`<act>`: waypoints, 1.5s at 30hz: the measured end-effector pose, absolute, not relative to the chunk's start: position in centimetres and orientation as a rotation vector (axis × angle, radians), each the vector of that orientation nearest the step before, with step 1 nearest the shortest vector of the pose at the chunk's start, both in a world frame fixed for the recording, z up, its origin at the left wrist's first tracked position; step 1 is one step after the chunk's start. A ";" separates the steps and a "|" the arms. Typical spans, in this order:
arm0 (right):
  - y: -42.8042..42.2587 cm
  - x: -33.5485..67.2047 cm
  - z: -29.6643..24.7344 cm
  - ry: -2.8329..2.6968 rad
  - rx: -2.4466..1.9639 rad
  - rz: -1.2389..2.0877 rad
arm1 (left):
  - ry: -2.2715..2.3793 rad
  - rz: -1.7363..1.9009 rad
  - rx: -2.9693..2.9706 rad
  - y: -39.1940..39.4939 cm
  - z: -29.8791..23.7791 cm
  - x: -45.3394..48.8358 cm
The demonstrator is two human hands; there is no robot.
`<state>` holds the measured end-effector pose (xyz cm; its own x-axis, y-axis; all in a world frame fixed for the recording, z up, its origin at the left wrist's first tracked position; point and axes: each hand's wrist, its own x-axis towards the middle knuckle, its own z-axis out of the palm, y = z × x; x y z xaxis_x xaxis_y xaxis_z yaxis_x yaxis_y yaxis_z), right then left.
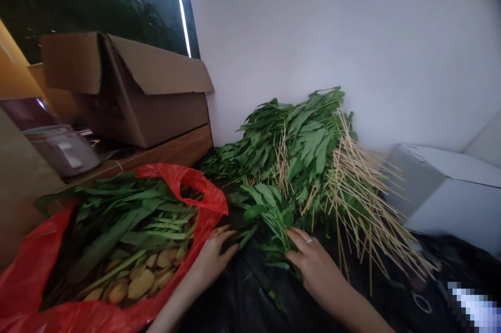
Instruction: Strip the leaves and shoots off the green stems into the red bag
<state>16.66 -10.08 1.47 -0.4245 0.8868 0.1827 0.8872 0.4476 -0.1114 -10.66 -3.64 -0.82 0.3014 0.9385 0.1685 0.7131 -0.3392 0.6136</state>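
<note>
My right hand [309, 257], with a ring on one finger, has its thumb and fingers closed on a small bunch of leafy greens [274, 213] low in the middle. My left hand [209, 257] is beside the red bag's edge, its thumb and fingers apart. Its fingertips come close to a loose green leaf [247, 237]; whether they touch it I cannot tell. Behind both hands rises a large heap of leafy greens [309, 140]. Many thin pale sticks [364, 187] poke out of its right side.
At left, an open red plastic bag [207, 200] holds long green leaves [129, 207] and pale round slices [141, 283]. A cardboard box [156, 108] and a whitish tub [64, 150] stand behind it. Black plastic [235, 296] lies below; a white box [450, 197] is at right.
</note>
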 end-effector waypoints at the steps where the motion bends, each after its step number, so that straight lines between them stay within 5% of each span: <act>1: -10.3 17.4 1.3 -2.424 -1.560 0.027 | 1.440 0.692 2.157 -3.7 -0.4 -10.3; 11: -9.4 19.4 2.1 -1.772 -1.262 0.369 | 1.155 0.479 2.161 -2.7 1.4 -4.7; 19: -9.2 17.9 3.6 -1.657 -1.125 0.183 | 0.880 1.002 1.954 -0.3 -0.1 1.1; 30: -9.5 16.8 0.3 -1.546 -1.238 0.570 | 0.732 0.972 0.778 -0.1 -0.4 0.0; 39: -9.0 16.8 -1.2 -1.573 -1.364 0.552 | 0.686 0.940 1.190 -1.5 1.0 0.1; 45: -8.7 18.5 -0.7 -1.490 -1.297 0.441 | 0.777 1.201 0.927 0.0 1.6 -1.3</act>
<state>18.47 -8.69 -0.74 0.1525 0.8744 0.4607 0.4823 0.3410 -0.8069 -1.26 -0.05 1.62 0.2020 0.9792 -0.0178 -0.4170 0.1024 0.9031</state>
